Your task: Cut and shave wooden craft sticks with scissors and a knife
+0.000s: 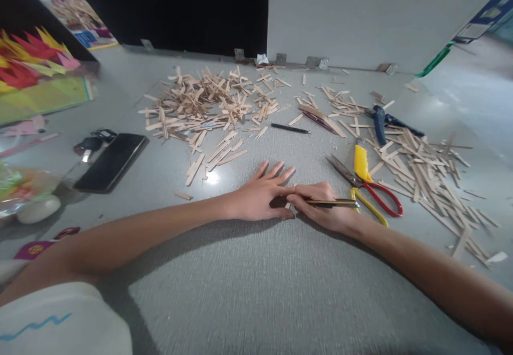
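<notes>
My left hand (262, 194) lies on the grey table with its fingers spread, thumb and index either side of a small dark gap. A small pale piece of wood (288, 205) shows in part between the two hands; most of it is hidden. My right hand (320, 205) is closed round a dark pencil with gold stripes (336, 203), its back end pointing right. The pencil's tip is hidden by my fingers. Just right of that hand lie cutters with one red and one yellow handle (358, 182), and a yellow utility knife (362, 162).
A heap of wooden stick pieces (204, 98) lies at the back left, another pile (428, 168) at the right. Blue-handled pliers (379, 124) and a black pen (290, 128) lie behind my hands. A phone (112, 162) is at left. Upright panels (360, 18) with hinges stand behind.
</notes>
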A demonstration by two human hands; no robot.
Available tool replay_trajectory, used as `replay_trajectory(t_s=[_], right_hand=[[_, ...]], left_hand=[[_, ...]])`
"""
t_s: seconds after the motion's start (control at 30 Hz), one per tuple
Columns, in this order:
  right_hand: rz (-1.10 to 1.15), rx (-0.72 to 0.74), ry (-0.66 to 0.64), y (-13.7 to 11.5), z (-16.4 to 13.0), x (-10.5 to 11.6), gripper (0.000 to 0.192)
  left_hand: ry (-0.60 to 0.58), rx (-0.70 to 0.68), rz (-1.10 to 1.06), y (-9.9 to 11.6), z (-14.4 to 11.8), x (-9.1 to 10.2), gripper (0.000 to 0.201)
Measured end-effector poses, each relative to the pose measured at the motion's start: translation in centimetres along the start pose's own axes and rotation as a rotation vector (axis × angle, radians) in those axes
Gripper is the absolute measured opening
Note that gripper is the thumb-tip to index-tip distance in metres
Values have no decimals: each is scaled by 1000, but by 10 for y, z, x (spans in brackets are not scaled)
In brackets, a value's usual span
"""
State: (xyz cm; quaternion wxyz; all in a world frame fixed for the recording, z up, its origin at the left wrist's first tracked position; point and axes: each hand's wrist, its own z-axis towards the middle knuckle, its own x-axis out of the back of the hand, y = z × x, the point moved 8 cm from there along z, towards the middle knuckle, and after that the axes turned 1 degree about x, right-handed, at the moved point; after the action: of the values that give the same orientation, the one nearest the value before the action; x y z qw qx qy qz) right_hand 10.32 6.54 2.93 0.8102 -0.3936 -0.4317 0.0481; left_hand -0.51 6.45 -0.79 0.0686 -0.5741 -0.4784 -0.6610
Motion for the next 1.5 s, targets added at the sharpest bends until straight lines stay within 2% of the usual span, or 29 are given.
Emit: replay_trajectory(t_s=[0.17,0.33,0.47,0.6,0.7,0.8,0.93,1.03,1.13,1.27,1.37,1.47,1.5], right_hand=[[-2,-35,-62,0,2,-4,43],[-43,46,-87,-3,2,-2,39],[-77,153,-99,-9,1,-1,38],[-56,150,-89,-8,0,-1,40],[3,47,-78,-2,-1,1,42],[86,-103,-73,8,-3,2,45],[227,-228,-24,18,-5,4,53],[335,-328,103,27,-7,10,60],[337,-352,202,30,-8,16,64],[269,-327,194,24,-7,17,60],[231,-314,170,22,-7,16,56],[208,-294,139,21,-7,14,53],[202,-285,129,20,-7,13,52]], left_hand=[[12,-5,0,1,0,1,40],[-21,53,-27,-1,2,2,44],[-18,44,-34,-1,2,2,49],[-27,52,-23,-2,2,2,55],[-37,28,-9,-1,1,1,53],[-25,-6,17,-1,0,2,40],[112,-58,94,0,-2,14,28],[170,-77,111,4,-4,20,23],[116,-31,94,8,-8,18,22],[52,125,-145,5,-15,19,10],[-6,114,-271,4,-14,23,19],[75,47,-55,-1,-7,36,49],[67,19,-7,-3,-4,34,51]])
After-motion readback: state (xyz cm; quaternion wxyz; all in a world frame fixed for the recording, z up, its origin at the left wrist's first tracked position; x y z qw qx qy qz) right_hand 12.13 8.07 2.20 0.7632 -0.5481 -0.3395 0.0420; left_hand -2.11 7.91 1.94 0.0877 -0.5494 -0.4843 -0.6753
